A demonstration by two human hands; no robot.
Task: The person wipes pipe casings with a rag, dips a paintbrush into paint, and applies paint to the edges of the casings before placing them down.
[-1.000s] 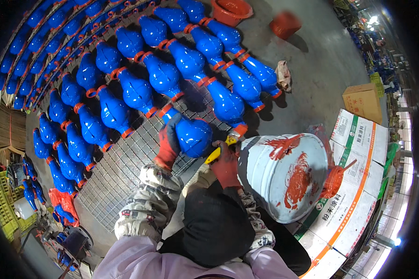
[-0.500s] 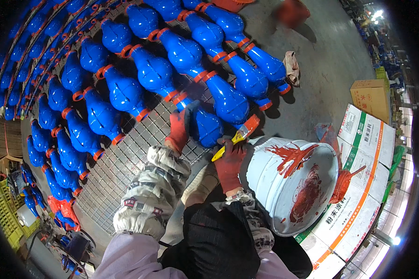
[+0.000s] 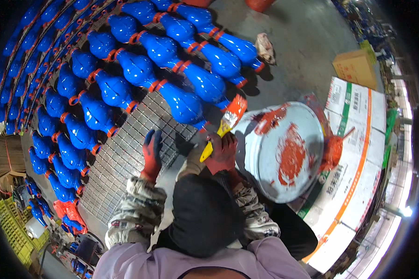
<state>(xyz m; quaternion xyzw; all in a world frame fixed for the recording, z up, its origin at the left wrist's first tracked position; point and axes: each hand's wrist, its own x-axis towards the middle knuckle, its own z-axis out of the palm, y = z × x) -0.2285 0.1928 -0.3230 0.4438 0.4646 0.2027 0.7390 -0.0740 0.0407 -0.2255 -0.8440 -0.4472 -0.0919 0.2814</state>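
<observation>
My left hand, in a red glove with dark fingertips, is raised over the wire mesh. Its fingers are apart and hold nothing. My right hand, gloved in red, is closed around the yellow handle of a paintbrush. The bristles point up and are coated in orange-red paint. Just left of the brush lies the nearest glossy blue valve body, with orange-red flange ends. Whether the brush touches its lower flange I cannot tell. Right of my right hand is a white bucket, its round top smeared with red paint.
Rows of blue valve bodies spread across the far and left sides. White cartons and a red-smeared container stand beyond the bucket. A brown box, a rag and yellow-green crates are farther out.
My left hand has come off the nearest blue valve body and moved left and back, opening over the mesh. My right hand still holds the brush. The whole view has shifted.
</observation>
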